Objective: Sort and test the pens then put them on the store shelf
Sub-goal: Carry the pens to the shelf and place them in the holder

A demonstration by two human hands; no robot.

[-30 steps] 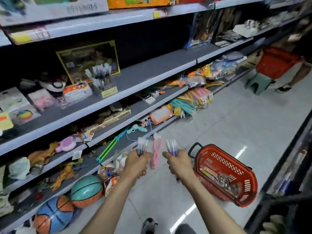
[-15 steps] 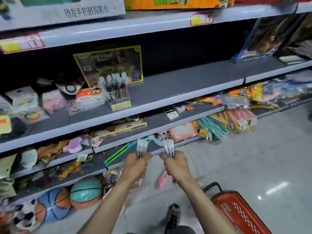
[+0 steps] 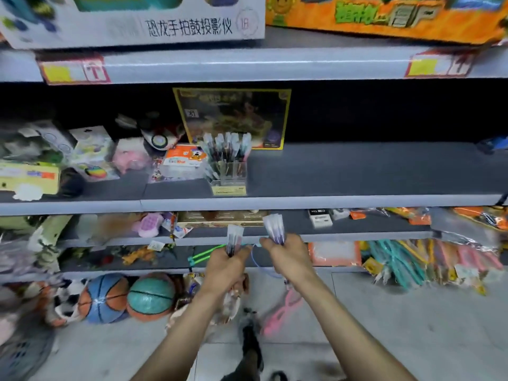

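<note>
Pens (image 3: pixel 234 240) in one upright bundle sit clasped in the curled fingers of your left hand (image 3: pixel 224 268), a second bundle (image 3: pixel 275 228) in those of your right hand (image 3: pixel 288 259), the two fists close together before the lower shelves (image 3: pixel 357 237). Above them, on the grey middle shelf (image 3: pixel 357 200), a clear display holder (image 3: pixel 230 171) stands filled with more pens, just beside an orange-and-white box (image 3: pixel 182 160).

I see a pen holder (image 3: pixel 229 171) standing on the middle shelf (image 3: pixel 357 199), with a flat box (image 3: pixel 233 114) upright behind it and a small carton (image 3: pixel 182 160) just to its left. In front of the shelves and lower down, the left hand (image 3: pixel 224 268) grips the left bunch of pens (image 3: pixel 233 240) beside the right hand (image 3: pixel 288 259), which grips the right bunch of pens (image 3: pixel 275 228). Lower left sits a ball (image 3: pixel 151 296), with a second ball (image 3: pixel 105 298) just beside it.
</note>
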